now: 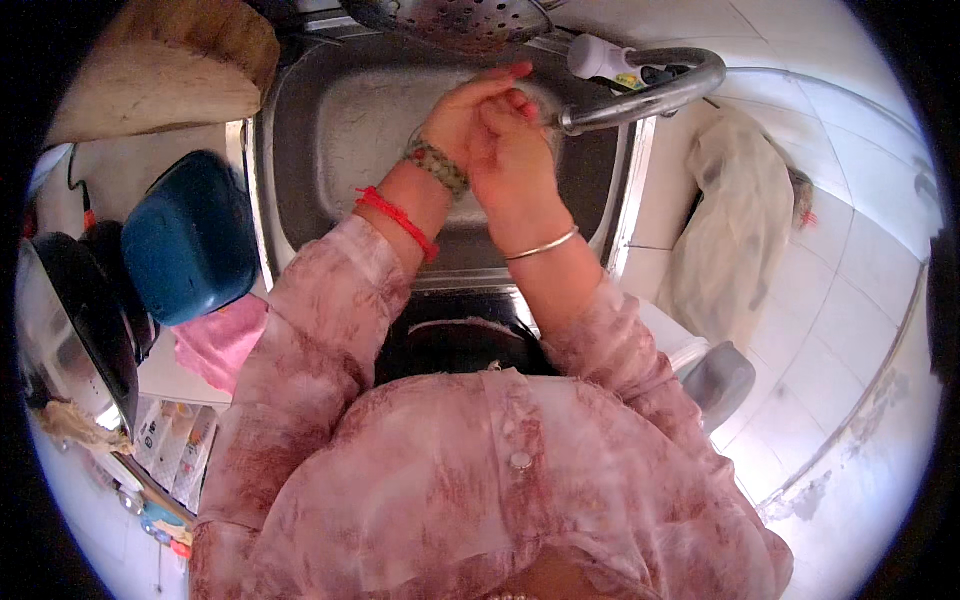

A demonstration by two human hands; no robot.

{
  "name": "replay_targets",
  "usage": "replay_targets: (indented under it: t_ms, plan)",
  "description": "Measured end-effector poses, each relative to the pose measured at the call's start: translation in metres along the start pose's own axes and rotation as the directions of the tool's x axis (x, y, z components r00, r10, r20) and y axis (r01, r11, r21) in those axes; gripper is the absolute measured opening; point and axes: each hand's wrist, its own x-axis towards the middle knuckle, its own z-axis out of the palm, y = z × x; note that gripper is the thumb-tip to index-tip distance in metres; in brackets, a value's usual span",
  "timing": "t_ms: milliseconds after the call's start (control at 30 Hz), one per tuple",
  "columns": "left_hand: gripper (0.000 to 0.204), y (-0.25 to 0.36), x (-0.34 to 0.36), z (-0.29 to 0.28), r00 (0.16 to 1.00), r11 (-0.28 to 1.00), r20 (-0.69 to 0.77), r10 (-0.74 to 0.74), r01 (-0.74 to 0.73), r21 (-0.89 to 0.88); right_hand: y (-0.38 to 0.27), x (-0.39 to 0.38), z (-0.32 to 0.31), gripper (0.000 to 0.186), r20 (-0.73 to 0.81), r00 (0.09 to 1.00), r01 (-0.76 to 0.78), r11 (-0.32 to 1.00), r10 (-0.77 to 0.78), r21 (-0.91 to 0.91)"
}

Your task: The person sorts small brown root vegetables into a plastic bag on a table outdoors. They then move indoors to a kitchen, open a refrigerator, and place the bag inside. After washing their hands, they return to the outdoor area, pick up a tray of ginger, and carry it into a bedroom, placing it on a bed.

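Observation:
Over the metal sink [340,130] my two hands are pressed together, just left of the tap's spout [590,118]. My left hand [462,115] has its fingers stretched toward the far side. A beaded green bracelet [437,168] and a red cord [397,221] circle that wrist. Against its palm lies my right hand [512,170], its fingers bent in and partly hidden; a thin metal bangle [542,245] is on this wrist. No other object shows between the hands. Whether water runs over them is hard to see.
A perforated metal strainer [455,22] sits at the sink's far edge, by a white bottle [597,57]. On the left are a thick wooden block [165,75], a blue plastic basin [192,240], a pink cloth [225,340] and a pan [75,330]. A pale bag [735,230] lies right.

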Motion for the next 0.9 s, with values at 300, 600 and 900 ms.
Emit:
replay_targets:
  t_ms: [300,600,900]
  plan:
    - [0.017,-0.013,0.021,-0.054,0.937,0.970,-0.277,-0.214,0.238,0.055,0.017,-0.005,-0.037,0.025,0.602,0.713,0.697,0.275,-0.359,-0.662]
    - [0.036,-0.053,0.024,-0.035,0.903,0.227,-0.250,0.350,0.177,0.958,0.037,0.060,-0.064,0.020,0.736,0.676,0.707,-0.310,0.035,-0.635]
    - [0.040,-0.013,0.036,-0.043,0.992,0.941,0.099,0.079,-0.042,-0.336,0.019,0.061,-0.001,0.020,0.351,0.923,0.294,0.877,-0.156,-0.381]
